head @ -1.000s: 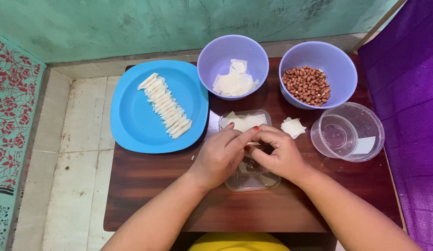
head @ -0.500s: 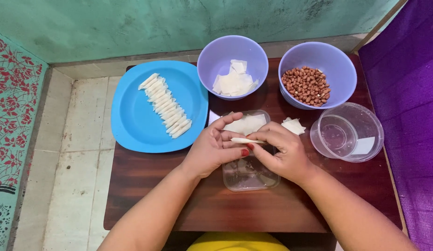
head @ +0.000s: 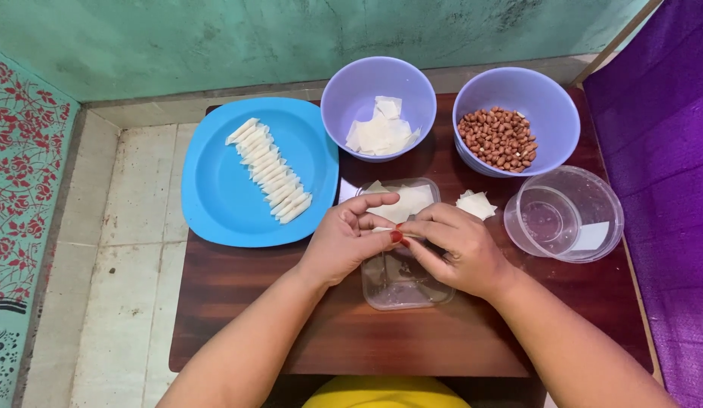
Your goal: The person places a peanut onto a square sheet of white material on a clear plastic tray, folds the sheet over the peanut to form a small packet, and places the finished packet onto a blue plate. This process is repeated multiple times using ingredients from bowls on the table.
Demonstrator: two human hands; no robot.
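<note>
Both hands meet over a clear rectangular tray (head: pixel 400 283) at the middle of a dark wooden counter (head: pixel 238 317). The left hand (head: pixel 344 238) and the right hand (head: pixel 453 245) pinch a small rolled white wrapper (head: pixel 383 229) between their fingertips, thumbs and forefingers pressed together around it. Just beyond the fingers, flat white wrapper sheets (head: pixel 408 202) lie at the tray's far end, and a few more wrapper pieces (head: pixel 476 204) rest on the counter beside the right hand.

To the left, a blue plate (head: pixel 223 204) carries a slanting row of finished white rolls (head: pixel 270 171). At the far edge stand two lilac bowls: the nearer-left bowl (head: pixel 344 83) holds cut white sheets (head: pixel 380 132), the right bowl (head: pixel 548 98) holds brown peanuts (head: pixel 499 140). A clear round container (head: pixel 585 200) sits at the right, close to the right wrist, with a little white slip (head: pixel 591 236) in it.

Pale floor tiles (head: pixel 132 227) lie left of the counter, a green wall (head: pixel 215 38) stands behind, a purple cloth (head: pixel 669 151) hangs at the right, and a red-flowered mat (head: pixel 23 174) edges the left.
</note>
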